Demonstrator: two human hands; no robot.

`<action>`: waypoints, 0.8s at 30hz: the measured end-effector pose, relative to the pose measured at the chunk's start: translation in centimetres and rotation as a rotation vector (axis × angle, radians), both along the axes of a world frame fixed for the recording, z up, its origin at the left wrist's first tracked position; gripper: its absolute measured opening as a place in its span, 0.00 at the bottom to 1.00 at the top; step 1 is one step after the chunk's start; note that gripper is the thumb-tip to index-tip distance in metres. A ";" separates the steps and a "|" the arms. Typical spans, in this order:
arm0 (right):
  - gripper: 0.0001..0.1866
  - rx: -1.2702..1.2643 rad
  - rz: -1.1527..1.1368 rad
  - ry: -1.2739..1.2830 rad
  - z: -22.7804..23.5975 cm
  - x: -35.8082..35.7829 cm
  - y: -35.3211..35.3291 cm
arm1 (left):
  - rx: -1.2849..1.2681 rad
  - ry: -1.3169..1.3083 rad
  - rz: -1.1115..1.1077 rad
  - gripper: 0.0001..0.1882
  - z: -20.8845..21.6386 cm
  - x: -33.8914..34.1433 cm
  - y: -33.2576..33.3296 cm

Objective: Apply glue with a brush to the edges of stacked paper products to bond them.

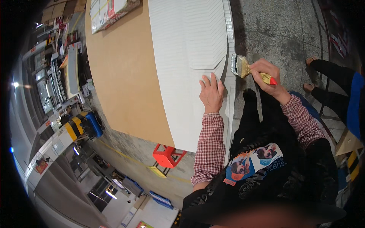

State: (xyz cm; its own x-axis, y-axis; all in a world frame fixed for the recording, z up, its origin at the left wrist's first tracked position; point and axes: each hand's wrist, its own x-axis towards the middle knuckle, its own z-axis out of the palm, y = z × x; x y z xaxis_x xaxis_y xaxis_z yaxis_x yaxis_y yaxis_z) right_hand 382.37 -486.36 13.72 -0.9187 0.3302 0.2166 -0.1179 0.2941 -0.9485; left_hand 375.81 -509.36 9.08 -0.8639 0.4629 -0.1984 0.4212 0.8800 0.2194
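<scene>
My left hand (pixel 212 93) lies flat with its fingers spread on a layer of white paper sheets (pixel 171 60). The sheets overlap in a staggered fan, their edges stepping along the table's right side. One corner just beyond my fingertips looks slightly lifted. My right hand (pixel 266 76) is closed round the handle of a wide flat brush (pixel 242 67), which has a yellowish handle with a red end. Its bristles, coated with something whitish, point left and hang close to the table's right edge. Whether they touch the edge, I cannot tell.
Brown board (pixel 125 72) covers the table's left part, with a wrapped bundle (pixel 110 15) at the far end. A red stool (pixel 167 155) stands beyond the table's near left corner. Another person's legs (pixel 334 79) show at right on the concrete floor (pixel 277 34).
</scene>
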 end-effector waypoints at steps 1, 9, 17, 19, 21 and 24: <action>0.01 -0.015 0.019 0.012 -0.1 -0.2 0.0 | -0.003 -0.006 0.001 0.23 0.0 0.0 -0.1; 0.03 -0.073 -0.046 0.003 2.0 1.4 1.4 | 0.000 0.018 -0.023 0.32 0.0 0.3 0.2; 0.05 -0.502 -0.308 0.060 4.1 -0.6 10.4 | -0.058 0.022 -0.019 0.41 -0.6 1.3 -1.4; 0.05 -0.613 -0.365 0.071 4.9 -1.6 13.3 | 0.050 0.003 0.077 0.34 -0.8 1.2 -1.4; 0.05 -0.777 -0.423 0.039 4.8 -2.6 16.1 | 0.194 0.017 0.222 0.27 -2.1 1.0 -2.8; 0.07 -0.843 -0.427 -0.051 4.8 -3.5 20.3 | 0.527 -0.253 0.514 0.22 -2.8 -1.3 -3.8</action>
